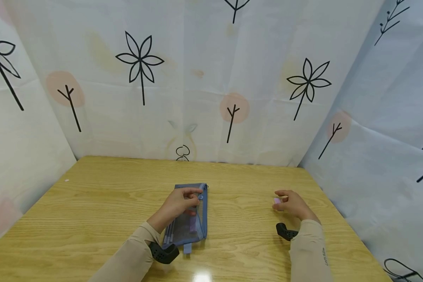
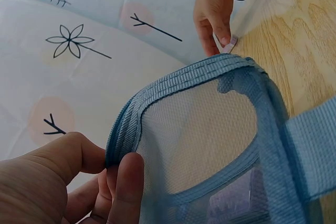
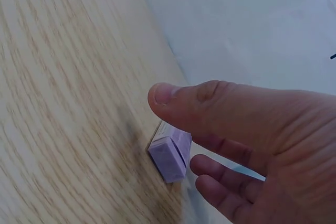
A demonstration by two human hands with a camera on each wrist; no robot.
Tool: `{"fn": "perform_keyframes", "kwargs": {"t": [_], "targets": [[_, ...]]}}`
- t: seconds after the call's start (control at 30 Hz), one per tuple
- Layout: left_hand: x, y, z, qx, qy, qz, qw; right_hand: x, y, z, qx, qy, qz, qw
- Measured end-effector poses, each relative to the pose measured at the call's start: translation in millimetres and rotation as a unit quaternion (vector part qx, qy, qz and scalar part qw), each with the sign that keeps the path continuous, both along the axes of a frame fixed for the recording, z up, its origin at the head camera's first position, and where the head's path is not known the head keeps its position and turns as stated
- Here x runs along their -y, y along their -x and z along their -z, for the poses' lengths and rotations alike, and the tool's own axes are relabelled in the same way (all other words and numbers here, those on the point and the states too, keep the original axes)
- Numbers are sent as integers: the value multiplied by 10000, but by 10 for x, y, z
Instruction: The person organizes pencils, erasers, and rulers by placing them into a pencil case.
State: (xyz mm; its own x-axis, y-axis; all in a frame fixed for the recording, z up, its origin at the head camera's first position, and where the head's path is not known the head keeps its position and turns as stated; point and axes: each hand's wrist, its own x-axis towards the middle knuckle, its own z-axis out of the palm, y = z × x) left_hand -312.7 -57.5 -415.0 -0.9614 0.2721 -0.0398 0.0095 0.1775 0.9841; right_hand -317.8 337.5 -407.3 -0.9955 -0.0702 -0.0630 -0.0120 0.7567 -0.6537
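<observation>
My left hand (image 1: 180, 204) pinches the zipped edge of a blue mesh zipper pouch (image 1: 203, 219) between thumb and fingers. In the left wrist view the mouth of the pouch (image 2: 202, 72) gapes, and a purple box (image 2: 239, 198) shows through the mesh inside. On the right, the thumb and curved fingers of my right hand (image 1: 293, 204) are around a small lilac box (image 3: 170, 158). The thumb overlaps the box's upper corner in the right wrist view, and the other fingertips lie behind it; I cannot tell whether they grip it.
A wooden table (image 1: 120, 176) lies under both hands, with patterned cloth (image 1: 183, 78) hanging behind and at the sides. A small pale scrap (image 1: 67, 180) lies at the far left. A fabric tab (image 1: 187, 248) sticks out from the pouch's near end. Each wrist wears a black camera band.
</observation>
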Motion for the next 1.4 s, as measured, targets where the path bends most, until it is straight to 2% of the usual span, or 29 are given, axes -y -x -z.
{"fn": "perform_keyframes", "kwargs": {"t": [0.2, 0.63, 1.4], "targets": [[2, -10, -1, 4, 37, -27, 10000, -9, -3, 22, -19, -174, -21, 9998], [2, 6, 16, -46, 0, -10, 10000, 4, -1, 7, 124, 66, 3, 9999], [-2, -9, -14, -6, 71, -59, 10000, 49, 15, 18, 74, -169, 179, 9997]]}}
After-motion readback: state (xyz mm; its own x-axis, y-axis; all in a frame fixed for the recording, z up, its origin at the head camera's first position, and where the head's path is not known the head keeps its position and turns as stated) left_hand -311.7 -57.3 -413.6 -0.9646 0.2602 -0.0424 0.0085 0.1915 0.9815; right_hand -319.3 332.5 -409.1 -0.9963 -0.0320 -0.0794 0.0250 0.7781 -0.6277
